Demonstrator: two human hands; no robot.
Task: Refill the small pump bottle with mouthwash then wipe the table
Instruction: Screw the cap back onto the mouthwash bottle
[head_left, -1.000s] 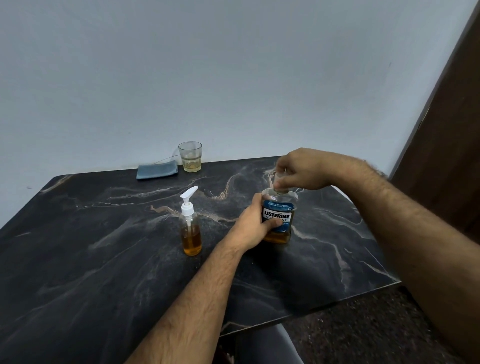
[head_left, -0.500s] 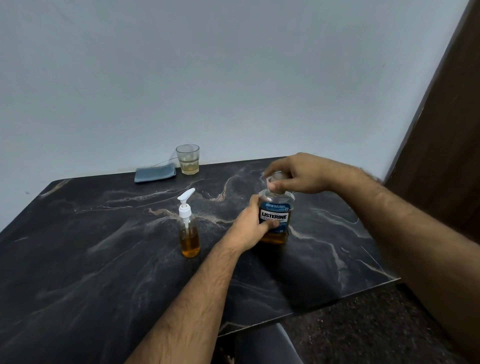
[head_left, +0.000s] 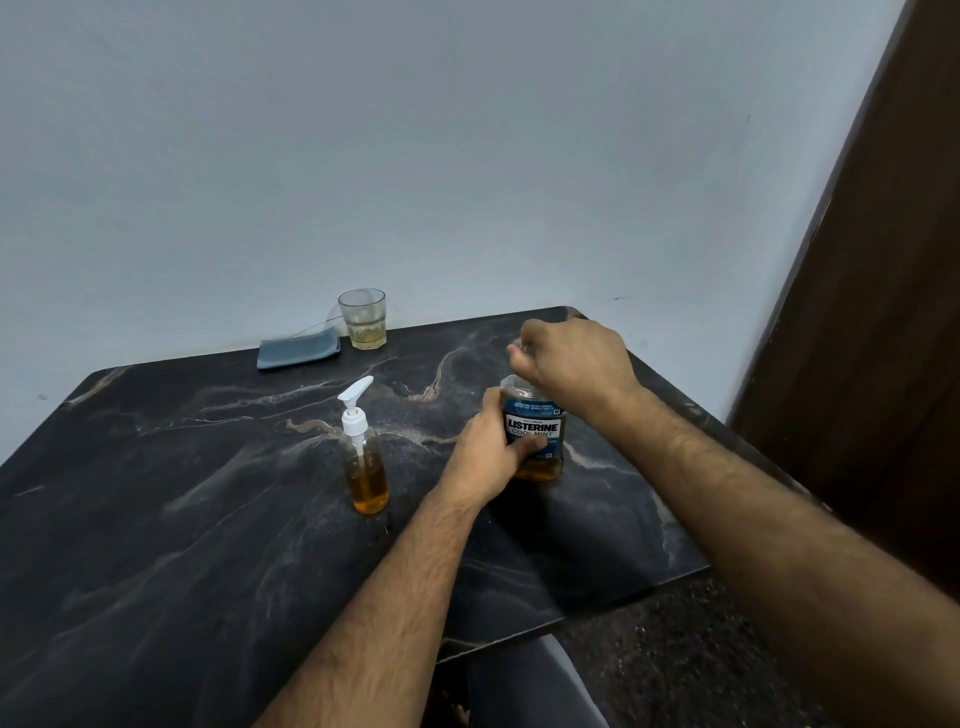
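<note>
A Listerine mouthwash bottle (head_left: 535, 423) with a blue label and amber liquid stands upright on the dark marble table (head_left: 182, 519). My left hand (head_left: 488, 452) grips its body from the left, thumb across the label. My right hand (head_left: 571, 361) is curled over the bottle's top and holds the clear cap, which is mostly hidden by my fingers. To the left stands the small clear pump bottle (head_left: 366, 462) with a white pump head, about half full of amber liquid. A folded blue-grey cloth (head_left: 298, 351) lies at the table's far edge.
A glass tumbler (head_left: 363, 319) with a little yellowish liquid stands by the wall, right of the cloth. A dark wooden door (head_left: 883, 312) rises at the right. The table's near right edge drops to a speckled floor (head_left: 675, 649).
My right hand has turned on the cap, its knuckles rotating toward me. The left hand keeps its grip on the bottle. The view has shifted slightly.
</note>
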